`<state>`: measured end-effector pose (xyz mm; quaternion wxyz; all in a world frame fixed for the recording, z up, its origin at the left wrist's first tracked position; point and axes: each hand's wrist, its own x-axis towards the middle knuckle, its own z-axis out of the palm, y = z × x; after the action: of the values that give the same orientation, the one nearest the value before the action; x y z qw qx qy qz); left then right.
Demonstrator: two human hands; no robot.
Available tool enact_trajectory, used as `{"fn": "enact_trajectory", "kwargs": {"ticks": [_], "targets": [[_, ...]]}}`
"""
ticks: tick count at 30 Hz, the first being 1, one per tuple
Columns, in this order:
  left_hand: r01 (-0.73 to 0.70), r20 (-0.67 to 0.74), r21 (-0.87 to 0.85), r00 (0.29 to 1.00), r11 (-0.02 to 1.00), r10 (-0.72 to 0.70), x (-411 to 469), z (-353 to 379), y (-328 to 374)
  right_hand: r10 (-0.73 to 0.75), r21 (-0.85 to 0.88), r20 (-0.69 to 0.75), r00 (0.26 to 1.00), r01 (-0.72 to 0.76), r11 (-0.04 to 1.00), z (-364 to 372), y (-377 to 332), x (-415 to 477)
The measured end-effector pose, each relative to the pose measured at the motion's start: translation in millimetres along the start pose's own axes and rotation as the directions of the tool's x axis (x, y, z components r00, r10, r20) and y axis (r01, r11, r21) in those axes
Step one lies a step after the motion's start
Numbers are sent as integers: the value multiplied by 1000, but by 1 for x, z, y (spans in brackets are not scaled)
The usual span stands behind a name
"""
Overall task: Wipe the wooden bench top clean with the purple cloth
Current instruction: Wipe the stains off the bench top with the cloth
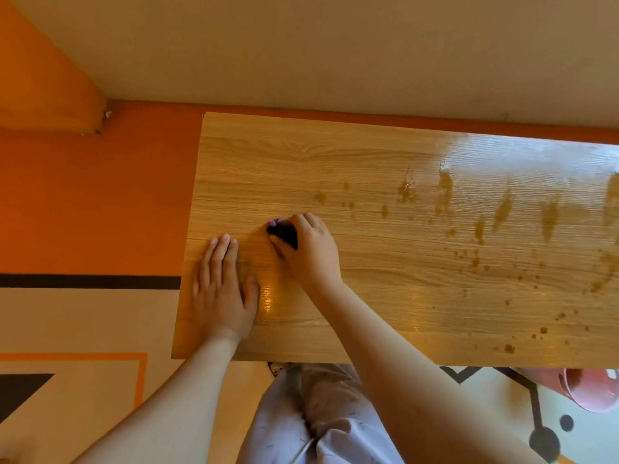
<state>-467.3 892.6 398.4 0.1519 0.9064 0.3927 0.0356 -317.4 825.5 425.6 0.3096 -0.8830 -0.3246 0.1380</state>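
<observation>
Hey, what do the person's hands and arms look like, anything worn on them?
The left hand and right hand are bare: no gloves, rings, watch or bracelets visible. No sleeves reach into frame. The trousers are pale lilac-grey with small dark specks.

Left hand (222, 293) on bench top (368, 155) left end, right hand (310, 249) beside it over cloth (283, 231), spills (445, 195) farther right

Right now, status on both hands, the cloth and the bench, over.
Left hand flat on bench top, left end. Right hand grips purple cloth, bunched on the wood. Brown stains unwiped to the right; no object in the path.
</observation>
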Motion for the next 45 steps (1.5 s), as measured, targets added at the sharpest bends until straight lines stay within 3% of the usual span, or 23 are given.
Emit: {"fn": "enact_trajectory", "kwargs": {"ticks": [6,13,16,21,25,30,35,40,42,45], "targets": [[-23,-16,-7,1000,1000,23,1,0,0,273,85,-192,943,-261,962,-62,72,15],[-14,-12,-14,1000,1000,14,0,0,0,447,35,-357,820,-467,884,-111,130,-4],[-6,-5,-12,1000,1000,6,0,-1,0,416,20,-355,837,-439,898,-94,109,-5],[-6,6,10,1000,1000,6,1,-2,-2,180,32,-153,972,-177,984,-30,37,11],[5,12,21,1000,1000,-5,1,-2,-1,30,29,-58,998,-28,999,-1,0,37],[-3,11,11,1000,1000,3,0,-2,-1,202,84,-151,968,-191,978,-34,36,59],[-6,13,6,1000,1000,6,2,-1,-1,411,81,-337,847,-409,909,-96,106,57],[-8,7,2,1000,1000,8,1,-1,-2,514,88,-400,759,-527,845,-114,123,45],[-7,9,2,1000,1000,7,2,-1,-1,498,72,-397,771,-515,854,-103,111,45],[-5,10,1,1000,1000,5,2,-3,0,384,75,-322,865,-382,921,-73,79,49]]}}
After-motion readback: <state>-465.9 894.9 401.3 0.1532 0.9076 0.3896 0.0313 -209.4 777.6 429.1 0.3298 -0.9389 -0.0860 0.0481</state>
